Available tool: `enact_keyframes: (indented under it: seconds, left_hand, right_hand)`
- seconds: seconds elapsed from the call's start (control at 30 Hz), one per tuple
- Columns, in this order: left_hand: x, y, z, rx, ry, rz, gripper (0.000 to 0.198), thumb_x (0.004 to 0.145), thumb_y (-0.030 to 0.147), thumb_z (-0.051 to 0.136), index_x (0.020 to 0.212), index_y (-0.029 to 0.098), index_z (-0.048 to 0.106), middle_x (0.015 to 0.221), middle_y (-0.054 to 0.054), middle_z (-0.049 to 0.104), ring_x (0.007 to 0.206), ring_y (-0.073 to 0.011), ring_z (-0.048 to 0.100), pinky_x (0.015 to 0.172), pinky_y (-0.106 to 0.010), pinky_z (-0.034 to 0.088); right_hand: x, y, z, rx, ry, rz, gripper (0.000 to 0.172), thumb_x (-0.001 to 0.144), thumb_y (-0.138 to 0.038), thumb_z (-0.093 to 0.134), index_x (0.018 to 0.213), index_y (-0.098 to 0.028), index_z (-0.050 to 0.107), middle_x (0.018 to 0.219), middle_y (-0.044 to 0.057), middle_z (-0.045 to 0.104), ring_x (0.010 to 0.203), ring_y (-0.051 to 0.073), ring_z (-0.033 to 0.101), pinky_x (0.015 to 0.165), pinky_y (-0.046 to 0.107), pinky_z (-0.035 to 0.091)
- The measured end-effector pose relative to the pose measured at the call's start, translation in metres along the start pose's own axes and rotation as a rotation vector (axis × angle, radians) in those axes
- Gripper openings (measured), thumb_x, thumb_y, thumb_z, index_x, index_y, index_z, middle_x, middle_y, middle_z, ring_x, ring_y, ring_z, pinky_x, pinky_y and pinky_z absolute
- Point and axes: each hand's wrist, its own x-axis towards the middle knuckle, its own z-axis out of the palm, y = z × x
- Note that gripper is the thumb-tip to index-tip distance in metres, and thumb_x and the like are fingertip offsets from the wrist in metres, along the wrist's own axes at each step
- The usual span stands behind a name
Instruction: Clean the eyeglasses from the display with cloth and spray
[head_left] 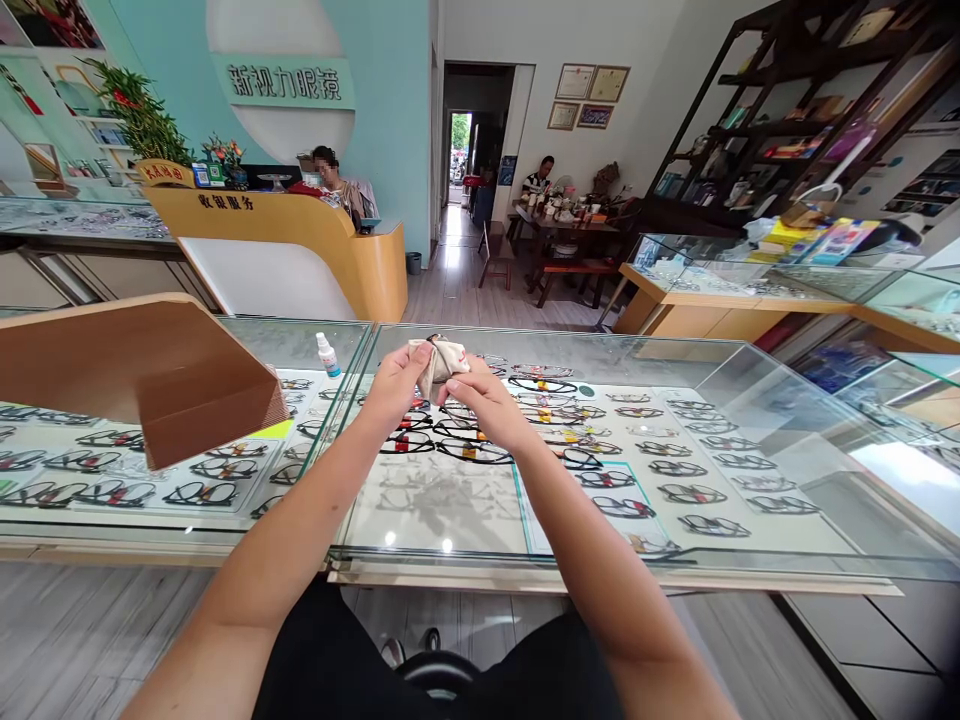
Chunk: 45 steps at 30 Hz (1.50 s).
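My left hand (395, 382) and my right hand (486, 397) are raised above a glass display case, both closed on a cream cloth (442, 366) with red marks on it. The cloth is bunched and folded between my fingers. A small dark piece shows at its top edge, but I cannot make out what it is. Beneath the glass lie rows of eyeglasses (474, 453), partly hidden by my hands and forearms. A small white spray bottle (327, 354) with a blue base stands on the glass to the left of my hands.
A brown tilted board or box (187, 365) juts over the case at left. The glass counter (450, 556) runs across in front of me. Beyond are a yellow reception desk (375, 270) with a person behind it, and a wooden table (570, 225) with another person seated.
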Motion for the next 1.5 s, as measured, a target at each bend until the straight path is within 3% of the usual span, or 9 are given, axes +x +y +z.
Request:
enact_keyframes:
  seconds: [0.27,0.53,0.67,0.83,1.23,1.5]
  left_hand:
    - [0.0,0.003,0.0,-0.016,0.022,-0.02,0.07,0.07,0.08,0.096,0.09,0.016,0.076,0.072,-0.001,0.075,0.059,-0.0128,0.061,0.057,-0.027,0.048]
    - [-0.002,0.002,-0.002,-0.006,-0.039,-0.028,0.061,0.077,0.072,0.096,0.092,0.017,0.073,0.068,-0.002,0.073,0.05,-0.0131,0.059,0.05,-0.027,0.044]
    - [-0.004,0.003,-0.001,0.0,-0.084,-0.036,0.059,0.078,0.069,0.097,0.098,0.018,0.074,0.067,-0.003,0.073,0.051,-0.0144,0.061,0.052,-0.027,0.045]
    - [-0.007,0.006,0.001,0.033,-0.134,-0.028,0.054,0.083,0.062,0.096,0.109,0.019,0.075,0.062,-0.001,0.071,0.05,-0.0136,0.056,0.051,-0.026,0.037]
    - [-0.009,0.01,0.005,0.054,-0.193,0.02,0.058,0.08,0.056,0.099,0.116,0.02,0.072,0.069,0.0,0.072,0.06,-0.0159,0.061,0.06,-0.027,0.042]
    - [-0.011,0.011,0.01,0.059,-0.165,0.069,0.06,0.075,0.056,0.103,0.11,0.02,0.069,0.067,0.002,0.07,0.06,-0.0165,0.062,0.062,-0.028,0.045]
  right_hand:
    - [-0.001,-0.003,0.001,-0.028,0.0,0.0,0.049,0.108,-0.056,0.057,0.08,-0.024,0.082,0.124,0.009,0.068,0.129,0.031,0.055,0.124,0.049,0.035]
    - [-0.002,-0.003,0.003,0.07,0.011,0.009,0.053,0.109,-0.056,0.049,0.08,-0.024,0.079,0.121,0.009,0.07,0.128,0.031,0.057,0.126,0.048,0.037]
    - [-0.002,-0.004,0.001,0.108,0.025,0.014,0.051,0.109,-0.048,0.046,0.077,-0.023,0.077,0.131,0.009,0.071,0.131,0.031,0.057,0.127,0.044,0.037]
    - [-0.003,-0.004,0.001,0.109,0.043,0.015,0.048,0.107,-0.046,0.047,0.078,-0.022,0.078,0.141,0.009,0.068,0.139,0.031,0.053,0.124,0.042,0.038]
    - [-0.001,0.001,0.001,0.134,0.061,0.029,0.049,0.106,-0.05,0.049,0.076,-0.024,0.077,0.124,0.009,0.067,0.132,0.031,0.059,0.124,0.043,0.04]
    - [-0.001,0.001,0.002,0.162,0.068,0.039,0.05,0.107,-0.055,0.05,0.076,-0.024,0.075,0.122,0.009,0.066,0.131,0.031,0.058,0.125,0.043,0.041]
